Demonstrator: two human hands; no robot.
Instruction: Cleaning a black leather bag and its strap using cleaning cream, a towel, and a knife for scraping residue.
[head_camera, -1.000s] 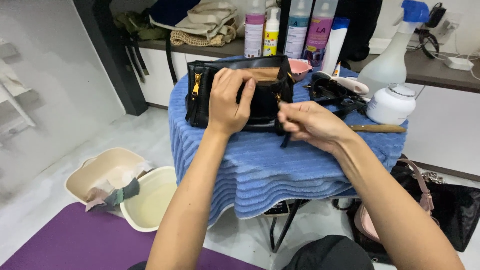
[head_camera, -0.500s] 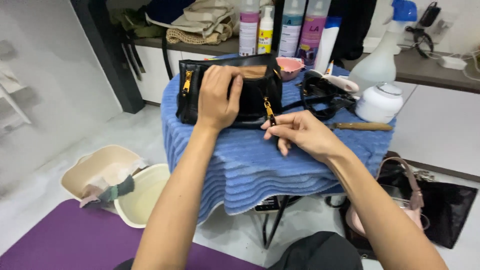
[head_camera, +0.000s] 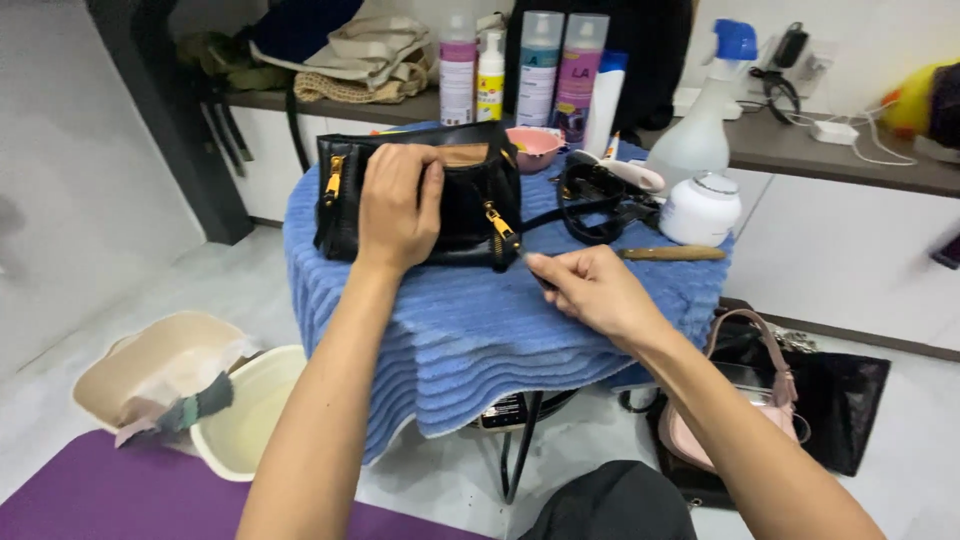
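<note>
On the blue towel (head_camera: 500, 330) covering the tabletop, one black handbag (head_camera: 470, 200) stands at twelve o'clock. The left hand (head_camera: 398, 205) is clamped over its front; the right hand (head_camera: 590, 290), at five o'clock from it, pinches its gold zipper pull (head_camera: 500, 225). Four bottles (head_camera: 540, 65) stand behind.

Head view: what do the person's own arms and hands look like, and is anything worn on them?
Both forearms are bare up to the frame's lower edge: no sleeves show. The left hand and right hand wear no gloves, and no watch, bracelet or ring is visible. The arms look slim; the fingernails look short and unpainted, though they are small in this view.
</note>
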